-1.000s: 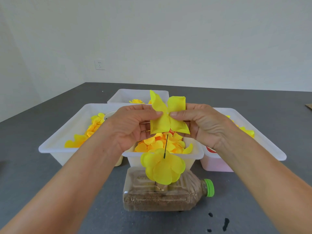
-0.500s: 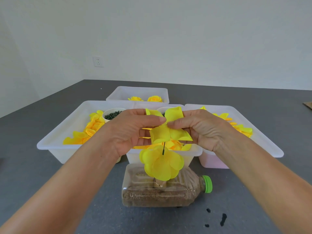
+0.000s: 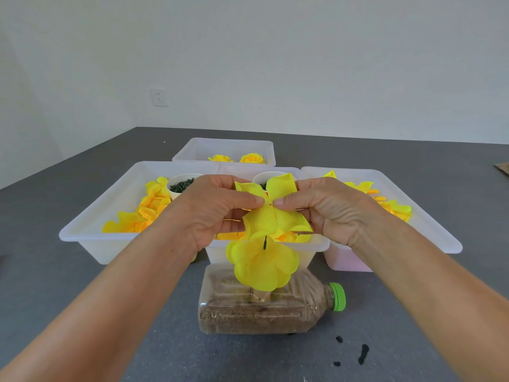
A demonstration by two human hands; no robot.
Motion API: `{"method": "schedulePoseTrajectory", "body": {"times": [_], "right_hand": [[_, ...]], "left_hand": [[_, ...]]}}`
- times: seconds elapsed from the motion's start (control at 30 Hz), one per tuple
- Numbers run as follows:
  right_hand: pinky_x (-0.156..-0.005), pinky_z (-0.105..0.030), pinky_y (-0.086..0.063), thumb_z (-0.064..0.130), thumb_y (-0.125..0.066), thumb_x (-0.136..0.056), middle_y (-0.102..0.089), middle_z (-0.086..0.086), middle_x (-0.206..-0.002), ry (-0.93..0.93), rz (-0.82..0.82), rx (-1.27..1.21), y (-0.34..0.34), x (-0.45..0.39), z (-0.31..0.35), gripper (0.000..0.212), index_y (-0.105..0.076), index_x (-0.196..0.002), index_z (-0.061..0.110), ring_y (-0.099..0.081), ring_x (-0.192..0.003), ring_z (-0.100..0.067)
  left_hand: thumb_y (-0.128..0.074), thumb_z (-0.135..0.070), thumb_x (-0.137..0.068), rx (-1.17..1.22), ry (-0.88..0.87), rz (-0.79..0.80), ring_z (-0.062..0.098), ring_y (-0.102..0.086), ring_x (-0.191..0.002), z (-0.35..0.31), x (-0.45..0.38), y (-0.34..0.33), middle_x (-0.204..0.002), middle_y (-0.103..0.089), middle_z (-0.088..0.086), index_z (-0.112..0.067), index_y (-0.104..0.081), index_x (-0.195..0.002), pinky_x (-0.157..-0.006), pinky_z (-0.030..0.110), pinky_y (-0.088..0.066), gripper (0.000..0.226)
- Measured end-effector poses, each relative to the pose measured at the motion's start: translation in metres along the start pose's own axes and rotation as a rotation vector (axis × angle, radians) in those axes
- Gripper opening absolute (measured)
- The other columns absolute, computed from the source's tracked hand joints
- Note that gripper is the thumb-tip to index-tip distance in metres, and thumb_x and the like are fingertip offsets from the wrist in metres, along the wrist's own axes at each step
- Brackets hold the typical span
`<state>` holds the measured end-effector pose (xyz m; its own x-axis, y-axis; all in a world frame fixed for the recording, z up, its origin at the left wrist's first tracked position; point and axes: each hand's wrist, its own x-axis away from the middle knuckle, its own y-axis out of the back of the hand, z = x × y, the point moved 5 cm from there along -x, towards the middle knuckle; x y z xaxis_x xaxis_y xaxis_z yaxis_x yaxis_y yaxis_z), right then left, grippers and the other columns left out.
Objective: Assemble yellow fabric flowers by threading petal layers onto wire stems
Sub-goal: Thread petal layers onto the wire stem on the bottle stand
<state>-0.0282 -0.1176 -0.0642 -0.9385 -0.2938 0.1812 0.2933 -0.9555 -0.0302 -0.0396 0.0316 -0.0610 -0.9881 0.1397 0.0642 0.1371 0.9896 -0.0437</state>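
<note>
Wire stem [image 3: 265, 242] mostly behind petals [image 3: 263, 264].

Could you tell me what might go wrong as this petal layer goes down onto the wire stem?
Both the left hand and right hand pinch the petal layer near its centre, so the wire stem may miss the hole and tear fabric. Pushing down could also roll the bottle lying on its side, which appears to hold the stem.

I see a loose yellow petal layer [image 3: 271, 213] at frame centre, four lobes spread, pinched from both sides. Just below it the dark wire stem [image 3: 265, 242] pokes up through a rounder yellow petal layer [image 3: 263, 264]; they seem not yet joined.
</note>
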Motion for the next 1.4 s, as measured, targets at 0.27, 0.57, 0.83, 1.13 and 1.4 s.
{"method": "schedulePoseTrajectory", "body": {"times": [0.27, 0.57, 0.83, 1.13, 1.4], "right_hand": [[-0.066, -0.031, -0.055, -0.004, -0.059, -0.079, -0.068, -0.012, -0.087, -0.027, 0.150, 0.066, -0.003, -0.006, 0.007, 0.020, -0.066, -0.096, 0.005, -0.066, -0.070, -0.021], [-0.045, -0.019, -0.047, -0.002, -0.061, -0.080, -0.067, -0.005, -0.073, -0.057, 0.157, 0.066, -0.002, -0.013, 0.005, 0.019, -0.067, -0.094, 0.010, -0.064, -0.054, -0.013], [-0.062, -0.030, -0.055, 0.001, -0.064, -0.079, -0.066, -0.007, -0.083, -0.071, 0.169, 0.106, -0.002, -0.014, 0.003, 0.032, -0.064, -0.110, 0.008, -0.064, -0.067, -0.019], [-0.053, -0.024, -0.054, -0.001, -0.063, -0.079, -0.066, -0.005, -0.076, -0.061, 0.197, 0.096, -0.005, -0.014, 0.005, 0.023, -0.064, -0.099, 0.009, -0.065, -0.059, -0.015], [-0.048, -0.023, -0.052, -0.004, -0.064, -0.078, -0.067, -0.003, -0.064, -0.062, 0.177, 0.103, -0.004, -0.014, 0.003, 0.015, -0.064, -0.086, 0.009, -0.064, -0.052, -0.014]], "left_hand": [[-0.070, -0.006, -0.075, -0.037, -0.008, -0.037, 0.017, -0.064, -0.059, -0.002, 0.001, 0.002, -0.067, -0.069, 0.003, -0.012, -0.068, -0.081, -0.059, 0.029, -0.057, 0.008], [-0.072, -0.002, -0.073, -0.069, 0.039, -0.016, 0.016, -0.066, -0.060, 0.004, 0.004, 0.000, -0.072, -0.070, 0.006, -0.008, -0.066, -0.091, -0.053, 0.024, -0.056, 0.020], [-0.070, -0.002, -0.074, -0.059, 0.065, -0.020, 0.015, -0.065, -0.059, 0.007, 0.004, 0.002, -0.070, -0.070, 0.005, -0.008, -0.066, -0.089, -0.051, 0.023, -0.054, 0.018], [-0.069, 0.000, -0.075, -0.012, 0.093, -0.045, 0.018, -0.062, -0.055, 0.007, 0.002, 0.001, -0.065, -0.067, 0.007, -0.008, -0.064, -0.086, -0.048, 0.023, -0.052, 0.015], [-0.072, -0.002, -0.072, -0.047, 0.084, -0.021, 0.013, -0.063, -0.054, 0.008, 0.001, 0.000, -0.063, -0.068, 0.003, -0.010, -0.066, -0.082, -0.050, 0.022, -0.053, 0.015]]}}
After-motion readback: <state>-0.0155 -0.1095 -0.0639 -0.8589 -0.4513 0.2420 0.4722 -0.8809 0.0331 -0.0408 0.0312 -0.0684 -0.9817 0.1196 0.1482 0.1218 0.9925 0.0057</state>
